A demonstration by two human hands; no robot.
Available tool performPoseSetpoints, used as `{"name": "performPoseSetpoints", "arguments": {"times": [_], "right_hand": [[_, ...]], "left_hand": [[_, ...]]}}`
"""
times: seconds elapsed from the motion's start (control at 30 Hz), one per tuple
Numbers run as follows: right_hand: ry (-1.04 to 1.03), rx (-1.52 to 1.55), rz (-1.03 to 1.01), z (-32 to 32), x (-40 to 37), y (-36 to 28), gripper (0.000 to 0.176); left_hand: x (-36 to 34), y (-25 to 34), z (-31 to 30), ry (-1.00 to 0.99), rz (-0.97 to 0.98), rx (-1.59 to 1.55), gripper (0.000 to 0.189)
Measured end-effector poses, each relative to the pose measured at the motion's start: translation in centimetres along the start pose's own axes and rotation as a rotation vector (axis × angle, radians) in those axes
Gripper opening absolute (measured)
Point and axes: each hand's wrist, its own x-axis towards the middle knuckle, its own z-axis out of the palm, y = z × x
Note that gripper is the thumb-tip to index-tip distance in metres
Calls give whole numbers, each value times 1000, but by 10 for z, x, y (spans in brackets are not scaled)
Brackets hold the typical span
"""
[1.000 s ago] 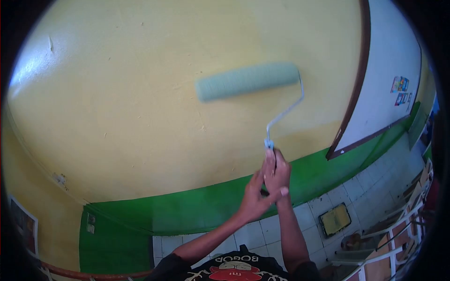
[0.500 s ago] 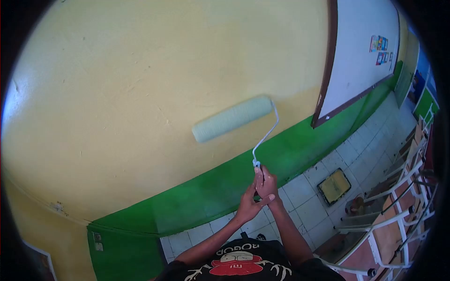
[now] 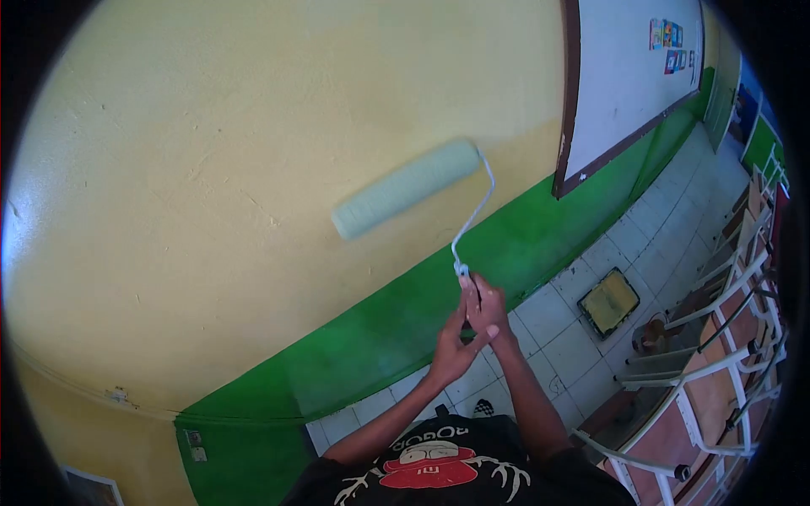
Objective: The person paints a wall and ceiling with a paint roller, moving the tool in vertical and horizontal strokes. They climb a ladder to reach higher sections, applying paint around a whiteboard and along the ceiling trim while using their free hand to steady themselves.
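A paint roller (image 3: 407,187) with a long pale green sleeve lies against the yellow wall (image 3: 253,126), slanting up to the right. Its bent white wire frame runs down to a handle mostly hidden by my fingers. My right hand (image 3: 487,308) is wrapped round that handle, with light paint specks on the fingers. Just below and to the left, my left hand (image 3: 456,350) supports the grip, its fingers against the handle and my right hand, the thumb reaching across toward the right wrist.
Green paint covers the wall's lower band (image 3: 380,312). A brown-framed whiteboard (image 3: 624,84) hangs at the right. On the tiled floor sits a paint tray (image 3: 609,302) with yellowish paint. Stacked chairs (image 3: 709,405) crowd the right side, beside a small container (image 3: 650,336).
The roller and both hands appear slightly higher and farther left in view. The camera view has also shifted, with the whiteboard higher and farther left. My grip is the same.
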Motion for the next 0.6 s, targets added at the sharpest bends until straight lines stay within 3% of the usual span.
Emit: {"name": "performPoseSetpoints", "arguments": {"times": [0.13, 0.27, 0.33, 0.4, 0.6], "right_hand": [[-2, 155, 17, -15, 18, -38, 33], [104, 273, 20, -8, -10, -29, 36], [75, 575, 218, -12, -24, -39, 38], [116, 620, 216, -8, -25, -47, 38], [265, 775, 387, 16, 1, -50, 39]], "left_hand": [[-1, 42, -5, 28, 65, -32, 84], [-11, 35, -16, -69, 84, -104, 80], [-18, 23, -20, -107, 26, -129, 80], [-21, 18, -21, -146, -38, -151, 80], [-13, 21, -31, -112, 36, -207, 79]]}}
